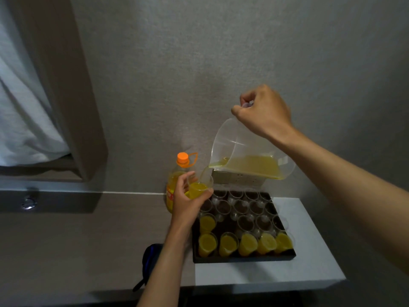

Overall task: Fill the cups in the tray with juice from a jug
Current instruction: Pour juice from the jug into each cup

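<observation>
My right hand (264, 111) grips the handle of a clear plastic jug (243, 149), tilted with its spout down to the left. Yellow juice runs from the spout into a clear cup (199, 187). My left hand (187, 200) holds that cup above the tray's far left corner. The black tray (243, 259) stands on a white surface. Its front row holds several cups of juice (247, 243), and one more filled cup (207, 222) stands behind them on the left. Several empty clear cups (245, 209) fill the rows farther back.
A large juice bottle with an orange cap (182, 158) stands against the wall, left of the tray and behind my left hand. A metal box (236, 178) sits behind the tray. A dark blue object (150, 258) lies on the counter near my left forearm.
</observation>
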`<state>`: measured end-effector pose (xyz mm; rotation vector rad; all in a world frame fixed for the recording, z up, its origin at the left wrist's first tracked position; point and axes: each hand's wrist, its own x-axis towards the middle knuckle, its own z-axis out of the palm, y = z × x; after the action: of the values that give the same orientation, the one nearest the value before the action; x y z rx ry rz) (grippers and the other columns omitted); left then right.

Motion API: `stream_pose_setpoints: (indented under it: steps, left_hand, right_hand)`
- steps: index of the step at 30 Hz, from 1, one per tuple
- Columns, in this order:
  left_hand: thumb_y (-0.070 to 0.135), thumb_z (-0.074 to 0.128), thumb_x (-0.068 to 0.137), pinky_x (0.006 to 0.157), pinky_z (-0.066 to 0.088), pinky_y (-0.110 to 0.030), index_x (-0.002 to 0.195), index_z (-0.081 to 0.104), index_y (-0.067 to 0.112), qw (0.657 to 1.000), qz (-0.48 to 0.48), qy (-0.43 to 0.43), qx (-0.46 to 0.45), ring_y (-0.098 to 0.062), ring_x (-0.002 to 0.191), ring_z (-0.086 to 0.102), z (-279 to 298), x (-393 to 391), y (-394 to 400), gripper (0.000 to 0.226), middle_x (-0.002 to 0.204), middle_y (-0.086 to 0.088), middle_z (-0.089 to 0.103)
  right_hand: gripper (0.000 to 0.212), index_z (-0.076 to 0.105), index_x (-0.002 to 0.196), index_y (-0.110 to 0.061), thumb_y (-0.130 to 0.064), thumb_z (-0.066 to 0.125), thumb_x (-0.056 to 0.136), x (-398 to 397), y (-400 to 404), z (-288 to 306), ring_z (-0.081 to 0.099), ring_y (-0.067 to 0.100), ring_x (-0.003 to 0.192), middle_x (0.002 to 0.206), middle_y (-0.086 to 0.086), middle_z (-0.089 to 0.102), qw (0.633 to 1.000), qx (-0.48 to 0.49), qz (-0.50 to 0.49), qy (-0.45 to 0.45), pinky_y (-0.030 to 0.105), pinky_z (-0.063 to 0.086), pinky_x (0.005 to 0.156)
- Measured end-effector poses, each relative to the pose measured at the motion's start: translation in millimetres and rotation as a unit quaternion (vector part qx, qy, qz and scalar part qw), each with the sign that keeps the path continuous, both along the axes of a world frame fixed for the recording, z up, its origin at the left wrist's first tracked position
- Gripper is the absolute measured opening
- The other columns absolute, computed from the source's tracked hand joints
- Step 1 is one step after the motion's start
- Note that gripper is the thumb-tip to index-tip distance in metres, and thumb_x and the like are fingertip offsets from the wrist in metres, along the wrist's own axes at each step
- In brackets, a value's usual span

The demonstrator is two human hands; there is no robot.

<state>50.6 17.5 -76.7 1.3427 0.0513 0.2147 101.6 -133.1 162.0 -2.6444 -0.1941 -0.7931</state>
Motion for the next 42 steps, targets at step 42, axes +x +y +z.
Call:
stream_pose_setpoints:
  steps: [42]
  left_hand:
    - [0.005,0.090,0.071,0.088,0.053,-0.021,0.124,0.061,0.024,1.000,0.015,-0.021,0.001,-0.012,0.115,0.065,-9.3,-2.6,5.9,0.063,0.124,0.004,0.068]
  right_hand:
    - [0.030,0.048,0.057,-0.012,-0.030,0.060,0.077,-6.8,15.2,0.7,0.050,0.024,0.057,0.054,0.003,0.045,1.000,-0.012,-0.002,-0.003,0.030,0.035,0.056]
